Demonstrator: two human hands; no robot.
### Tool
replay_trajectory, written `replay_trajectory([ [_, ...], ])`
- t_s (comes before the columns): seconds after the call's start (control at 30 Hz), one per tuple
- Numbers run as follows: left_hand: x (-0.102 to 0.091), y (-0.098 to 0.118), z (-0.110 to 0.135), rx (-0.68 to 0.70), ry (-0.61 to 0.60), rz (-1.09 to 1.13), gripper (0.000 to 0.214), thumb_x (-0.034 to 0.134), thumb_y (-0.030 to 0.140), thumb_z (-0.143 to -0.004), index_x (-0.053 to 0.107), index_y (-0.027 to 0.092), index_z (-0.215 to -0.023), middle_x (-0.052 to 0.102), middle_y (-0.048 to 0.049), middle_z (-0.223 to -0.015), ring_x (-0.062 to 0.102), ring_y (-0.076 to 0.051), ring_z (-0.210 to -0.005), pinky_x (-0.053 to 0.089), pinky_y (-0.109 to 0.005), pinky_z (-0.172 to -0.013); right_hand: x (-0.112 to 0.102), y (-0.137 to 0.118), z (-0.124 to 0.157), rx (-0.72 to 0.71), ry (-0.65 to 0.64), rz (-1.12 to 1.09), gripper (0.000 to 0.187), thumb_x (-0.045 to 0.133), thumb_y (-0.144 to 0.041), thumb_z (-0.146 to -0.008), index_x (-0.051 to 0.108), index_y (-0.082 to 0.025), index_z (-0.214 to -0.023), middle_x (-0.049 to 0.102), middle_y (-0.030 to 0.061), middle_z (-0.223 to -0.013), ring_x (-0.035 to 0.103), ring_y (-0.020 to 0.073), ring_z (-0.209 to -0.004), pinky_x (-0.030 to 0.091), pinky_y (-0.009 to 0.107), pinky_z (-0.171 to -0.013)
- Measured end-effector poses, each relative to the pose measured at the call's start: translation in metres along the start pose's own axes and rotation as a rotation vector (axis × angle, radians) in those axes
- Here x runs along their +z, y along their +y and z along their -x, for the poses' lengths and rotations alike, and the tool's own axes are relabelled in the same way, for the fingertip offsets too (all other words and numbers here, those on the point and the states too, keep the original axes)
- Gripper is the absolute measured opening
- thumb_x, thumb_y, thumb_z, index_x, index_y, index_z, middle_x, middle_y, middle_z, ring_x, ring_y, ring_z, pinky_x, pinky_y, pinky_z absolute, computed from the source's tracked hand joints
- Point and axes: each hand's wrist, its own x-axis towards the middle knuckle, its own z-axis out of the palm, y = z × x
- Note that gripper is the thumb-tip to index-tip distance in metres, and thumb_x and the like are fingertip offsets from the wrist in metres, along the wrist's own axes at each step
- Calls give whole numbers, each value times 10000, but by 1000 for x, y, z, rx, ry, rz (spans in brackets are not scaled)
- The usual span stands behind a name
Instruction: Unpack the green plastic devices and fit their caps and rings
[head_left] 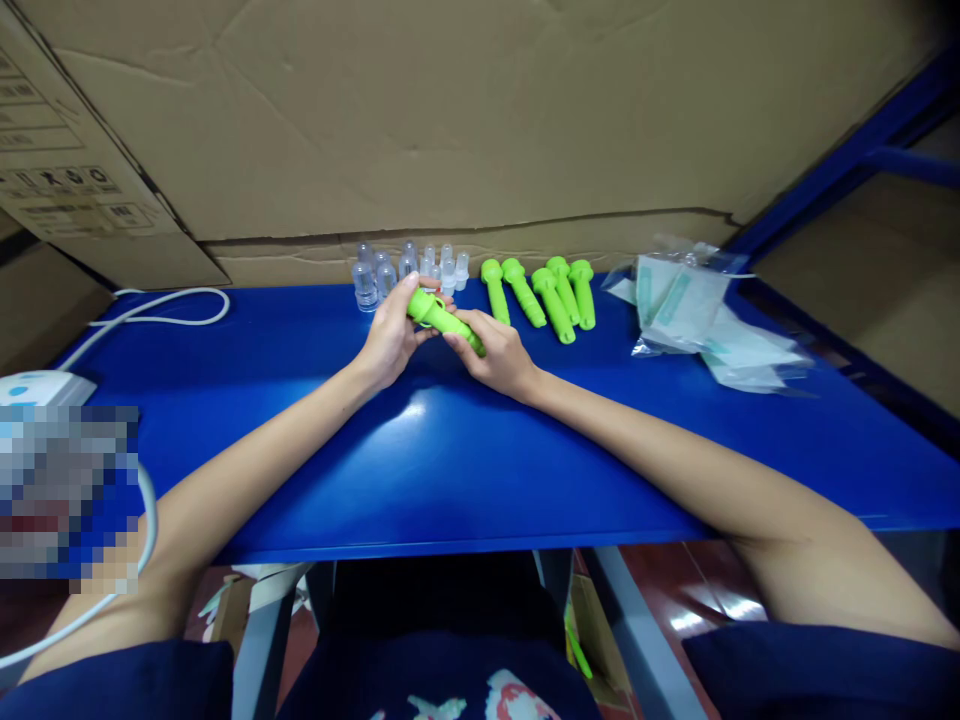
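Note:
A bright green, flashlight-shaped plastic piece (444, 318) is held above the blue table in both hands. My left hand (390, 338) is closed round its wider head end, thumb on top. At the narrow end, my right hand (501, 355) grips it with fingers and thumb. Behind my left hand stand several clear plastic bottle-like pieces (365, 287) and smaller clear ones (461, 270). To the right of them lie several more green flashlight-shaped pieces (553, 305), wider heads pointing away from me.
Clear plastic bags with white and pale green printed slips (682, 300) lie at the right. Cardboard (480, 120) walls off the back. A white device (45, 388) with a cable (225, 305) sits at the left; another cable crosses near my left forearm.

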Motion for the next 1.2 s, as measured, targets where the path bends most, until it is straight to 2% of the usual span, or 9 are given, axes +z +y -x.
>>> replay_trajectory([
  [0.17,8,-1,4,-10,72,-21,407,543,611,-927,600,210,-971,696,-8,-881,704,-140,-893,506,-212,-694,1,3,4,44,-47,-21,326,466,-389,-1048,601,-161,-1238,728,124,-1102,719,222,-996,579,315,-838],
  [0.4,9,-4,7,-30,65,63,395,591,605,-908,592,210,-902,679,12,-844,686,-108,-826,495,-193,-662,0,3,5,33,-56,-10,319,477,-382,-1045,603,-153,-1229,731,123,-1113,724,214,-967,578,302,-793],
  [0.6,8,-8,7,-41,73,76,401,580,617,-910,607,217,-919,685,13,-854,688,-112,-832,512,-203,-691,0,3,6,71,-91,7,368,424,-448,-1055,603,-166,-1210,732,122,-1112,723,218,-986,586,315,-804],
  [0.83,8,-15,6,9,92,88,287,727,455,-843,622,213,-955,697,19,-845,684,-105,-816,493,-180,-648,0,2,5,67,-96,2,354,417,-444,-1060,597,-161,-1172,740,121,-1075,729,209,-959,585,309,-801],
  [1.07,8,-14,6,-2,93,57,304,695,460,-864,629,200,-1006,716,-6,-891,690,-119,-870,496,-188,-668,1,2,4,72,-78,-23,327,446,-414,-1052,606,-151,-1163,741,132,-1082,730,222,-980,580,317,-829],
  [1.2,9,-13,6,-33,111,35,315,658,476,-894,634,197,-1040,727,-20,-934,693,-128,-917,495,-195,-689,1,2,4,122,-119,-24,372,426,-455,-1049,615,-160,-1173,740,137,-1092,727,238,-991,586,345,-840],
])
